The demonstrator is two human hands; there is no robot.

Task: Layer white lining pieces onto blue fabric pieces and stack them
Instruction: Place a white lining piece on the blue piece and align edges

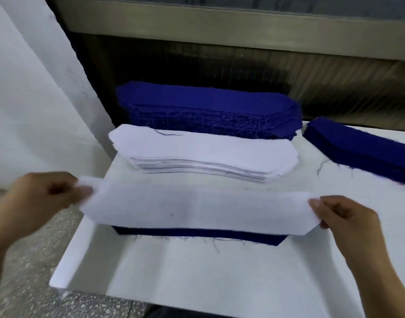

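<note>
Lining piece: a thin white lining piece (197, 207), long strip shape with a clipped, angled corner at its right end. It looks soft and a little blurry. It's stretched sideways across the middle of the tabletop, right over a blue piece.

Left hand: the left hand (43, 200) pinches the strip's left end, fingers curled around the edge.

Right hand: the right hand (348, 216) pinches the right end between thumb and fingertips.

Blue piece underneath: a deep blue fabric piece (197, 235) lies flat, same long shape. Only its near edge pokes out under the white, with frayed threads hanging off. Can't tell if the white one is lying on it or held just above.

White stack: a pile of lining pieces (203, 148) just behind, thin sheets with slightly wavy edges, ends tapered.

Blue stack: a thick blue pile (208, 104) right behind the white stack, touching it, with rounded ends and a fuzzy, thready side.

Second blue stack: another blue pile (362, 145) off to the right, lying at an angle and cut off by the frame edge.

Tabletop: white tabletop (197, 278), smooth and matte, with a raised folded lip along its left edge and a few loose threads on it.

Room: speckled grey terrazzo floor (25, 271) at left, a plain white wall (25, 88) above it, and a greyish ledge (219, 21) across the back with a dark panel beneath.
</note>
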